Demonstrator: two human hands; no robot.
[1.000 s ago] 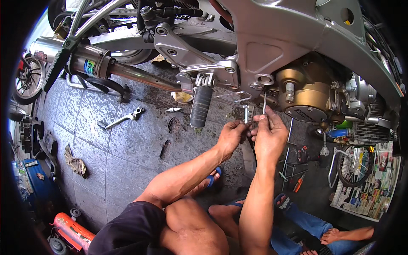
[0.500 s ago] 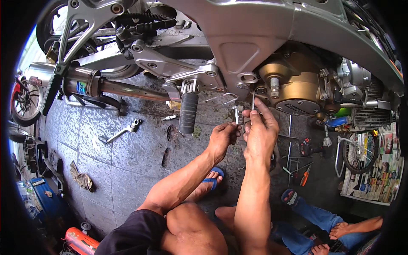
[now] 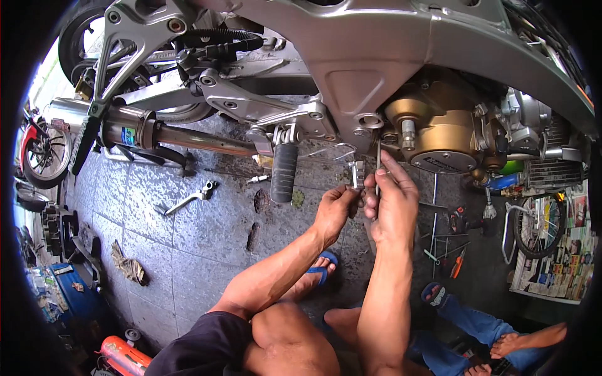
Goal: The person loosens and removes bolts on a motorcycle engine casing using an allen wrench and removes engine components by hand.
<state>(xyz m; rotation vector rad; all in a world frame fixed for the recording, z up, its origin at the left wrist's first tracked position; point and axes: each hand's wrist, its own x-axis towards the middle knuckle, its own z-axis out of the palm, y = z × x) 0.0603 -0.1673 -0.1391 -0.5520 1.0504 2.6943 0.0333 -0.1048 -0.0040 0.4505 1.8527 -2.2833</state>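
My left hand (image 3: 336, 212) pinches a small bright silver metal piece (image 3: 355, 175), held upright below the motorcycle's frame. Right beside it, my right hand (image 3: 396, 203) is closed around a thin metal rod (image 3: 378, 155). The rod points up toward the underside of the engine, just left of the splined shaft (image 3: 408, 135) and the gold engine cover (image 3: 442, 139). Its upper tip is hard to make out against the dark parts. The lower end of the silver piece is hidden by my left fingers. A black rubber footpeg (image 3: 285, 174) hangs to the left of both hands.
On the wet tiled floor (image 3: 207, 250) lie a metal kick lever (image 3: 191, 198), a crumpled rag (image 3: 128, 264) and, at right, tools including orange-handled pliers (image 3: 458, 266). A person in jeans (image 3: 467, 323) sits at lower right. The exhaust pipe (image 3: 204, 139) runs along the left.
The whole view has shifted slightly, so the scene sits a little lower and further right. Both hands keep nearly the same place under the engine, with the same grips.
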